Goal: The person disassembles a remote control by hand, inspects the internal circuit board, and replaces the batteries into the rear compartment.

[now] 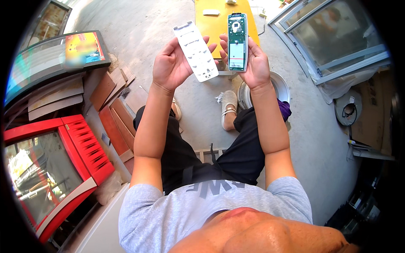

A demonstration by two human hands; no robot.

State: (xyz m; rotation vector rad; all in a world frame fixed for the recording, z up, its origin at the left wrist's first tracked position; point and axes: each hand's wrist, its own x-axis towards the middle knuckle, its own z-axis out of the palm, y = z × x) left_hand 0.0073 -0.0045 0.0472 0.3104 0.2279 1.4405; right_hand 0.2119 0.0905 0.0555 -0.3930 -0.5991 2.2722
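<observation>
My left hand (172, 63) holds a white plastic cover (195, 51), long and narrow, tilted with its ribbed inner side facing me. In my right hand (257, 63) is the other half of a handheld device (237, 42), a slim casing with a green circuit board exposed in it. The device half stands nearly upright, gripped along its edges. The two pieces are side by side and apart, held up over the near part of a yellow tabletop (215, 26). Some fingers of both hands are hidden behind the pieces.
A small white piece (211, 12) lies on the yellow top. By my right leg stands a round metal basin (280, 84). Wooden boards (114, 126), a red-framed cabinet (84, 145) and a glass-topped case (99, 50) stand at left. Framed glass panels (337, 38) lean at right.
</observation>
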